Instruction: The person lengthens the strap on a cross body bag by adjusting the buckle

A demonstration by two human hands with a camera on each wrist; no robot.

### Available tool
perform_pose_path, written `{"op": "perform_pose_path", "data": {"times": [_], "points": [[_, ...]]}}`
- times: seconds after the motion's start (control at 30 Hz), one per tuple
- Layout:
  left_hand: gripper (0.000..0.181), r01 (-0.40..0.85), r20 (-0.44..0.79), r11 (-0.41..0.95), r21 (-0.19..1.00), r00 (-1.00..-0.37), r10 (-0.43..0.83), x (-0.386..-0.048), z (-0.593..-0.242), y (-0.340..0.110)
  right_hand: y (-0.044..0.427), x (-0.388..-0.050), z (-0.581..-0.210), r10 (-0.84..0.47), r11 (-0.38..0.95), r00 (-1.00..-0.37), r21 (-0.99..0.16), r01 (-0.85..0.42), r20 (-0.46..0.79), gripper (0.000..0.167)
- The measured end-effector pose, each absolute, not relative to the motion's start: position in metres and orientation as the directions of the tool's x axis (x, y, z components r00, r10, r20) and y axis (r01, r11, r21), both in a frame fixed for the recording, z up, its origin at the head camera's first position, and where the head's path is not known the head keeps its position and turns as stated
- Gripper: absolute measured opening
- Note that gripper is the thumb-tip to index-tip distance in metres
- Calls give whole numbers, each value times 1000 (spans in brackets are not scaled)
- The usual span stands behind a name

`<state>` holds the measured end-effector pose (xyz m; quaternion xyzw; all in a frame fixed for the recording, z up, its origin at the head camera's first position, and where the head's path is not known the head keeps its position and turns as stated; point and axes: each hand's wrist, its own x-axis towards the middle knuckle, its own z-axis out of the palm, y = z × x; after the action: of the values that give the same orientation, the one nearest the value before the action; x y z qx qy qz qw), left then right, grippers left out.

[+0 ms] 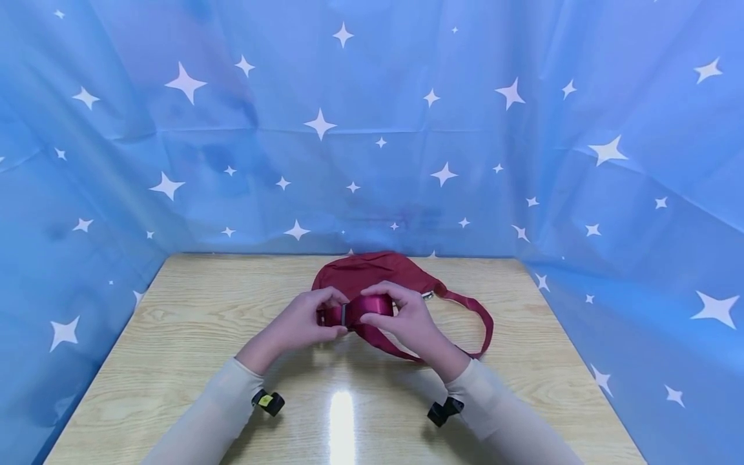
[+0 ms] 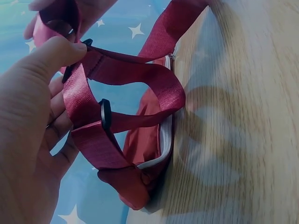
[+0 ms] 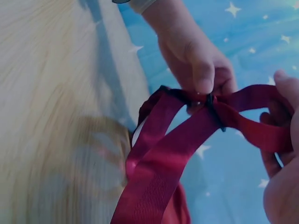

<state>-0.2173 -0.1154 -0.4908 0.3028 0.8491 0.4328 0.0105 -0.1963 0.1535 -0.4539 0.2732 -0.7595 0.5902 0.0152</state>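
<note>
A dark red waist bag [image 1: 378, 270] lies on the table with its strap [image 1: 371, 306] lifted in front of it. My left hand [image 1: 302, 319] pinches the strap beside a black slider buckle [image 3: 215, 112], thumb on the near side. My right hand [image 1: 407, 316] holds a loop of the strap just to the right, thumb below and fingers above it. In the left wrist view, a second black slider [image 2: 106, 114] sits lower on the webbing, near the bag's pale zipper [image 2: 166, 135]. Some of the left fingers are hidden behind the strap.
The wooden table [image 1: 192, 336] carries the bag near its back edge. A length of strap [image 1: 485, 323] curves out to the right on the tabletop. Blue curtains [image 1: 372, 155] with white stars hang behind and at both sides.
</note>
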Motion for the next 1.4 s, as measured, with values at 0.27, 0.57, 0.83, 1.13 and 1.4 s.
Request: {"op": "perform_pose_path", "data": {"times": [0.27, 0.57, 0.83, 1.13, 1.4], "points": [[43, 495, 237, 453, 741, -825, 514, -217, -490, -117, 175, -197, -461, -434, 242, -832, -845, -477, 345, 73], [43, 490, 232, 459, 741, -829, 510, -218, -491, -118, 211, -188, -493, -357, 447, -931, -862, -240, 75, 66], [44, 475, 224, 464, 747, -838, 497, -219, -491, -119, 214, -175, -516, -413, 592, -907, -732, -337, 84, 40], [45, 480, 236, 471, 740, -841, 487, -220, -491, -122, 209, -178, -513, -320, 587, -938, -749, -308, 135, 19], [44, 472, 249, 471, 745, -852, 461, -221, -488, -130, 225, -189, -510, -305, 593, -935, -733, -334, 179, 18]]}}
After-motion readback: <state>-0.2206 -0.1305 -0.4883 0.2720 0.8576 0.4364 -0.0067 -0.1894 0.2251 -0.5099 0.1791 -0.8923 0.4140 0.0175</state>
